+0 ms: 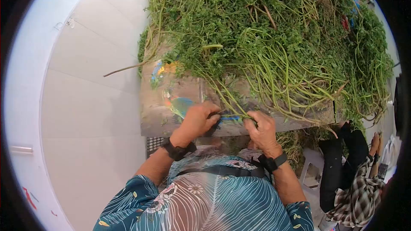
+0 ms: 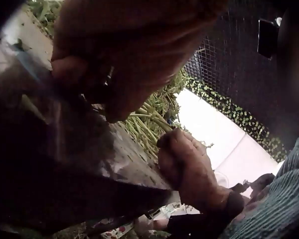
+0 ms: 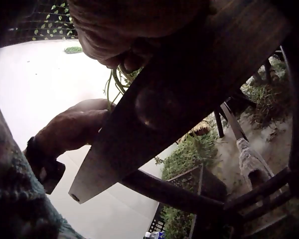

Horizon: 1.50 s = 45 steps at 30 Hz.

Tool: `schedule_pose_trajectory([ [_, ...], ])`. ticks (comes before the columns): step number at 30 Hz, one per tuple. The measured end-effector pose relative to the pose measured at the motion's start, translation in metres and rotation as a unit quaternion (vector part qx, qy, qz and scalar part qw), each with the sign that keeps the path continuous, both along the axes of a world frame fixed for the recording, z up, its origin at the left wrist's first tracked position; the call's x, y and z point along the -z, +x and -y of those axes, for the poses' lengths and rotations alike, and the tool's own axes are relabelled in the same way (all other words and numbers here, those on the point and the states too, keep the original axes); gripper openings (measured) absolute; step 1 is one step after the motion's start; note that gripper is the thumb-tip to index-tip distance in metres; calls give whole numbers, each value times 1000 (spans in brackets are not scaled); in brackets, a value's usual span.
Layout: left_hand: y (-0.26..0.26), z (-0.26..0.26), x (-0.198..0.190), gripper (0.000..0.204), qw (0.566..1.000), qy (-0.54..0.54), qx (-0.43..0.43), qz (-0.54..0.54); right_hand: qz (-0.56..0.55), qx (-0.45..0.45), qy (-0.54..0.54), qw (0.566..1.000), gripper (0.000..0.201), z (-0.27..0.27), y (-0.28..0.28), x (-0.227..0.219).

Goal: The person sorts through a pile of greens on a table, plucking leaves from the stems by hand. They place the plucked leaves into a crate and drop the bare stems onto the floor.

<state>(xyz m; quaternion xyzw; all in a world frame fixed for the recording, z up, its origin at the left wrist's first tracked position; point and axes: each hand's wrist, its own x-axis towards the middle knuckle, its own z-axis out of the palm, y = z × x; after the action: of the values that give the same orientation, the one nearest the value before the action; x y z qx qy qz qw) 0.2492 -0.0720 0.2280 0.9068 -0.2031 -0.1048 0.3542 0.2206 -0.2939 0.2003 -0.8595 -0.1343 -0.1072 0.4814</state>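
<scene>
Close to the table's near edge, my two hands work on leafy green stems (image 1: 230,99). The right hand (image 1: 262,131) grips a few of these stems, its fingers curled around them. To its left, the left hand (image 1: 198,121) pinches the end of a thin stem stretching between the hands. Seen from the left wrist, the stems (image 2: 157,119) run from below the left hand (image 2: 124,55) into the right hand (image 2: 187,164). Stems (image 3: 118,82) also bend between both hands in the right wrist view, where the board hides part of them.
A large heap of leafy greens (image 1: 257,25) covers the far part of the table (image 1: 152,107). One long brown stem (image 1: 124,69) sticks out past the left edge. A black crate (image 1: 154,144) stands below the table, and a seated person (image 1: 342,167) is at right.
</scene>
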Motion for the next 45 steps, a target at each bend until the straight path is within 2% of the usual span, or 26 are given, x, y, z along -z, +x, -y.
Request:
schedule_pose_trajectory([
  [3,-2,-1,2,14,999,18,-1,49,13,-3,-2,1000,18,1,1,4],
  [9,-5,10,8,13,989,36,-90,109,28,-18,-9,999,16,2,1,5],
  [15,-4,23,8,4,981,-45,-183,46,32,-11,-3,999,17,2,-2,6],
  [17,-3,22,12,5,979,-60,-187,48,26,-15,-5,1000,16,2,-1,4],
  [18,-1,20,17,5,979,-68,-189,49,23,-15,-5,1000,16,2,-1,3],
  [20,8,-2,49,4,968,-132,-207,-48,30,-15,7,999,16,2,-2,5],
  [22,16,-11,36,3,902,-303,-254,-175,52,-14,32,998,18,3,1,11],
  [23,17,-15,27,4,819,-432,-284,-250,23,-19,29,999,19,4,1,9],
  [24,17,-16,16,5,712,-548,-304,-317,-6,-24,26,999,19,4,1,5],
  [29,9,-22,29,3,690,-581,-298,-312,-45,-22,20,999,18,4,-1,-1],
  [34,7,-25,22,4,689,-578,-279,-336,-16,-20,20,999,19,4,1,1],
  [39,9,-34,34,8,687,-599,-229,-341,-195,-6,142,971,22,11,-6,-16],
  [40,9,-31,29,8,677,-594,-264,-344,-225,-4,167,960,23,14,-9,-23],
  [42,7,-24,15,9,655,-581,-333,-350,-243,1,144,959,23,21,-18,-28],
  [45,9,-26,22,8,643,-603,-308,-357,-291,0,78,954,23,36,-29,-40],
])
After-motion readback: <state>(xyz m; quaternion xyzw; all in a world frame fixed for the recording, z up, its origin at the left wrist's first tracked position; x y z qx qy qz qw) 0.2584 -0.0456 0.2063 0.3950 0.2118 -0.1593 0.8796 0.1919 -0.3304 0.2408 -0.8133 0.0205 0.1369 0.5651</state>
